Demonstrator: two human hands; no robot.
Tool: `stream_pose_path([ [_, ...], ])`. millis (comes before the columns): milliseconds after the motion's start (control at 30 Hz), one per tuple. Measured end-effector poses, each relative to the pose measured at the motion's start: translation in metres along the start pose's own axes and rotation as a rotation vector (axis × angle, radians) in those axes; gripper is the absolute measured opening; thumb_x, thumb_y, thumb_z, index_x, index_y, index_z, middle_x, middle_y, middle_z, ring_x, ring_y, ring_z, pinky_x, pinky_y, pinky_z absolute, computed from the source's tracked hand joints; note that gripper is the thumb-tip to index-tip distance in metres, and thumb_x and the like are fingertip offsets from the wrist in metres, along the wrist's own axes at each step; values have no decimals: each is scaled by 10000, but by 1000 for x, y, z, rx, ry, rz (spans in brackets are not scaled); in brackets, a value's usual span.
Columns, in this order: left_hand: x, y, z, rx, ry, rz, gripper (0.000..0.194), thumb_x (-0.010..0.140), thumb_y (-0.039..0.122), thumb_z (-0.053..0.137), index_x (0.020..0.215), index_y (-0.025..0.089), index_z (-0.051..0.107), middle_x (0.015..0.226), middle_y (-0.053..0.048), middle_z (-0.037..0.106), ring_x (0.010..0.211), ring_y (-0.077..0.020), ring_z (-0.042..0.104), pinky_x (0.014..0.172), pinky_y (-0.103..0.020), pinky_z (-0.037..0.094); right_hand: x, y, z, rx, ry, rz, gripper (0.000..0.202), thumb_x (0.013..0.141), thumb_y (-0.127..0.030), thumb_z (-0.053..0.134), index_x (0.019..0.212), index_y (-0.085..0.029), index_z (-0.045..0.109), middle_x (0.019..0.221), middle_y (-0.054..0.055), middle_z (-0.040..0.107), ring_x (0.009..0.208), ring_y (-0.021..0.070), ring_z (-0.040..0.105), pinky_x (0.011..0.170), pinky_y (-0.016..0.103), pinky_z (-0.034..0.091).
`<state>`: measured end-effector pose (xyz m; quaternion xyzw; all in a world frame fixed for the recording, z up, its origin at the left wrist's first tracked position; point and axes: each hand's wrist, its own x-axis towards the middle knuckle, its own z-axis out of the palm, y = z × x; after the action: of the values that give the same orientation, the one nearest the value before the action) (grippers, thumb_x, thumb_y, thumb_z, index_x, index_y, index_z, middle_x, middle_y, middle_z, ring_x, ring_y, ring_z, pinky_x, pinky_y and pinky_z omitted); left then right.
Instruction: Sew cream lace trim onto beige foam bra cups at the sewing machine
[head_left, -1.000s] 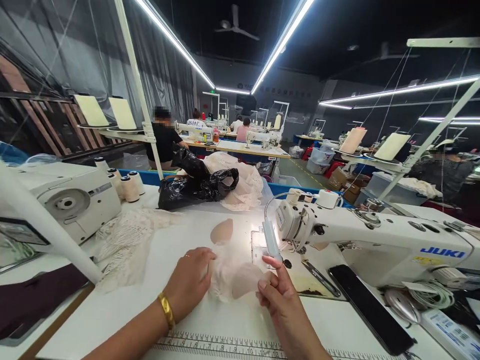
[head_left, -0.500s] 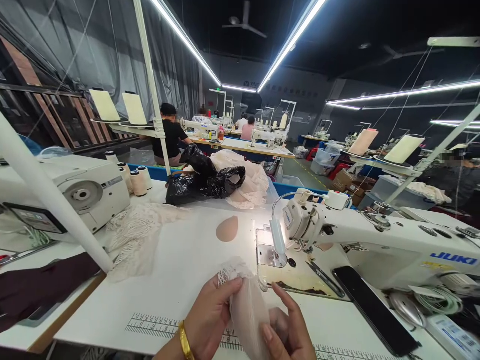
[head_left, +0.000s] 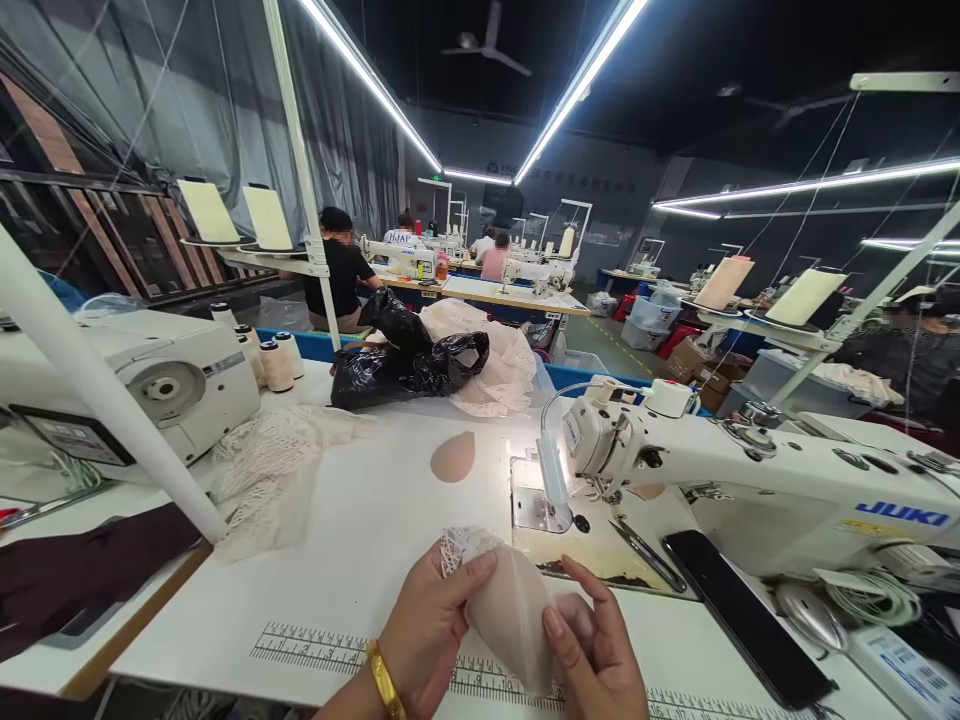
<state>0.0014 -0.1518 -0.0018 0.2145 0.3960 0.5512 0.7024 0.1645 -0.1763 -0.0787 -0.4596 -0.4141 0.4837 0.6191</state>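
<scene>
Low in the middle of the head view, a beige cup-shaped piece with lace [head_left: 510, 610] is held above the white table [head_left: 360, 540]. My left hand [head_left: 431, 625] pinches its lace edge between thumb and fingers; a gold bracelet circles the wrist. At the piece's right edge, the thumb of my right hand [head_left: 596, 650] presses against it with the fingers behind, the index finger raised. A tan teardrop-shaped pad [head_left: 453, 457] lies flat beyond my hands, left of the sewing machine's lit needle plate [head_left: 531, 500].
The JUKI machine [head_left: 795, 500] fills the right side, with tweezers [head_left: 649, 555] and a black phone [head_left: 750, 620] before it. Lace fabric [head_left: 274, 470] lies left. A black plastic bag [head_left: 405, 365] sits behind. Slanted white poles flank the table; people sit farther back.
Both hands have shifted slightly right with the beige piece, which is now spread wider and shows its rounded shape more fully.
</scene>
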Motion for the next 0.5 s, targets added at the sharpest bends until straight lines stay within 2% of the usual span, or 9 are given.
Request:
stream_pose_path([
  [267,1,-2,3,-3,-29,2,486,622,388,968,975,159,724,1020,-112,777,1017,-322,707,803,-356,566,-1,-5,9,85,-58,118,832,796,-640,797,1479,-292,472,887,43,728,761,247,700,715,365,569],
  [500,3,-3,4,-56,-90,-54,396,633,322,940,930,150,744,1008,-119,775,1028,-324,708,836,-356,575,1,-8,6,79,-18,133,886,771,-605,837,1500,-279,454,836,23,721,754,240,701,712,355,571],
])
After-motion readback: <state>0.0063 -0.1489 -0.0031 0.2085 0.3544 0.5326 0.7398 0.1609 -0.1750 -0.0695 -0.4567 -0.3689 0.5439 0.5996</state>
